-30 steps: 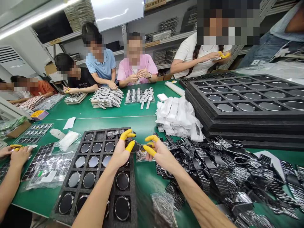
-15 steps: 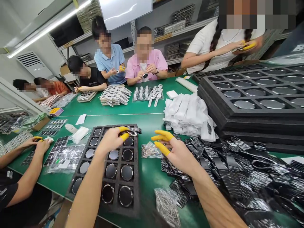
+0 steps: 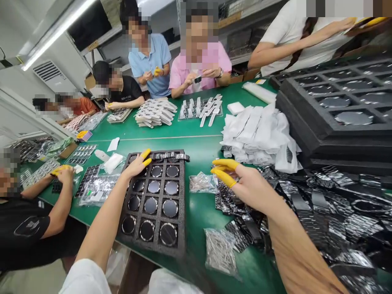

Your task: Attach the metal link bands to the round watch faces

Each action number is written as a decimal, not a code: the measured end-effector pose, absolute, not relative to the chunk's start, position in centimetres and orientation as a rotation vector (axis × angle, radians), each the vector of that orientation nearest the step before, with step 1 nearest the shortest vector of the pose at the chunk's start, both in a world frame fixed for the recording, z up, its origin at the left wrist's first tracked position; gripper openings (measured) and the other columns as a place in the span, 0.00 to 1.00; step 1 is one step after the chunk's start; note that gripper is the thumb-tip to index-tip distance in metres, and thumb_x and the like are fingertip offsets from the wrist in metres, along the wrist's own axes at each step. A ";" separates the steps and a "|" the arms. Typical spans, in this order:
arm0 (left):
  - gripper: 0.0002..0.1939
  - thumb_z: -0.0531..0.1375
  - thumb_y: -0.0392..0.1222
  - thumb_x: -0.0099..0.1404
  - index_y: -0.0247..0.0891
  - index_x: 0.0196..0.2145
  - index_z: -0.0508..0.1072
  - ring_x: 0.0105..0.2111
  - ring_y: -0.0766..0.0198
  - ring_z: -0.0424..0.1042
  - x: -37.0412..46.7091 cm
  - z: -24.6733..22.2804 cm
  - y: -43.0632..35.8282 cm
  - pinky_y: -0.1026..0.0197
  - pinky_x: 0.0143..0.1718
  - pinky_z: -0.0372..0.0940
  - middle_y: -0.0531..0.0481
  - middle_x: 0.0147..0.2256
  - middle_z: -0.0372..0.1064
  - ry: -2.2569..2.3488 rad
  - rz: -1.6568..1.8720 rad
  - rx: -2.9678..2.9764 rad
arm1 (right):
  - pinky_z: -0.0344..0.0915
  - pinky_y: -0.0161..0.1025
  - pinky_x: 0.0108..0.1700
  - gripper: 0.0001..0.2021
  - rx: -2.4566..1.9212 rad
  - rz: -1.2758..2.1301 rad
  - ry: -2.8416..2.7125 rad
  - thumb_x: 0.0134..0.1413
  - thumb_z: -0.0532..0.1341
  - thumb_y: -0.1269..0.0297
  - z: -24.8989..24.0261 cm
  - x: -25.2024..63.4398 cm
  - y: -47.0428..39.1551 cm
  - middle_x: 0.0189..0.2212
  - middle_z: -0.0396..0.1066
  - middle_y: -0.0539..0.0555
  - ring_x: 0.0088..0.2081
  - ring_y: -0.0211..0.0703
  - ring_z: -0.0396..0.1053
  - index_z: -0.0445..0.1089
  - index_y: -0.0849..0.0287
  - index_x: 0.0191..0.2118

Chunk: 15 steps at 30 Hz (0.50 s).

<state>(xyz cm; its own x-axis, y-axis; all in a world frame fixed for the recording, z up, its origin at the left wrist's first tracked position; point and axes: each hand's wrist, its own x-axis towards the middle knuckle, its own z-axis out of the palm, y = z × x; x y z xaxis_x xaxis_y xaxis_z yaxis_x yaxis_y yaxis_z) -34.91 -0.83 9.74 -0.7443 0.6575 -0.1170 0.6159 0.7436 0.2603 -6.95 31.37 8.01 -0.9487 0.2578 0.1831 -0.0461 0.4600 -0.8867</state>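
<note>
Has left hand point(image 3: 136, 165) at foam tray point(image 3: 182, 204), mid-frame, just beside metal band point(image 3: 170, 156) across its top; cannot tell its grip. Holds right hand point(image 3: 252, 185), with open grip, near dark bands point(image 3: 301, 202), centre right.

The left hand point(image 3: 137, 164) is over the far left corner of the tray point(image 3: 182, 196), back up, its thumb and forefinger parted and pointing to the right. The left forearm point(image 3: 105, 220) slants up from the near left of the tray, out of a white sleeve point(image 3: 85, 279). The right hand point(image 3: 245, 179) hangs well apart from the tray, to its right, fingers spread a little and pointing toward it. The bare right forearm point(image 3: 301, 249) comes in from the tray's near right. Yellow covers point(image 3: 227, 164) sheathe fingertips on both hands.
</note>
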 end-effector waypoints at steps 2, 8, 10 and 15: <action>0.36 0.46 0.53 0.77 0.32 0.75 0.52 0.78 0.48 0.35 -34.8 9.5 -0.9 0.36 0.76 0.32 0.36 0.78 0.38 2.706 0.292 1.002 | 0.75 0.49 0.43 0.18 -0.244 1.364 -2.490 0.67 0.60 0.54 7.7 -7.0 31.8 0.46 0.82 0.58 0.44 0.57 0.80 0.73 0.53 0.58; 0.40 0.50 0.60 0.76 0.31 0.75 0.53 0.78 0.41 0.30 -33.7 12.7 0.7 0.32 0.75 0.33 0.32 0.78 0.32 2.735 0.326 0.818 | 0.68 0.59 0.48 0.18 -0.450 0.360 -2.924 0.65 0.62 0.57 3.4 -8.8 32.2 0.50 0.78 0.71 0.55 0.72 0.71 0.73 0.63 0.54; 0.37 0.51 0.62 0.76 0.35 0.72 0.59 0.78 0.43 0.37 -32.2 15.5 1.4 0.37 0.76 0.40 0.35 0.78 0.37 2.752 0.592 0.896 | 0.65 0.59 0.50 0.17 -0.515 0.137 -3.041 0.64 0.65 0.57 1.9 -9.4 32.0 0.48 0.77 0.74 0.55 0.73 0.70 0.74 0.66 0.50; 0.33 0.47 0.66 0.78 0.41 0.67 0.65 0.66 0.48 0.69 -25.4 21.1 3.5 0.41 0.66 0.64 0.45 0.68 0.66 2.242 1.576 1.372 | 0.57 0.53 0.43 0.15 -0.594 0.089 -3.104 0.72 0.56 0.65 1.3 -9.8 31.5 0.44 0.75 0.78 0.47 0.67 0.76 0.71 0.74 0.50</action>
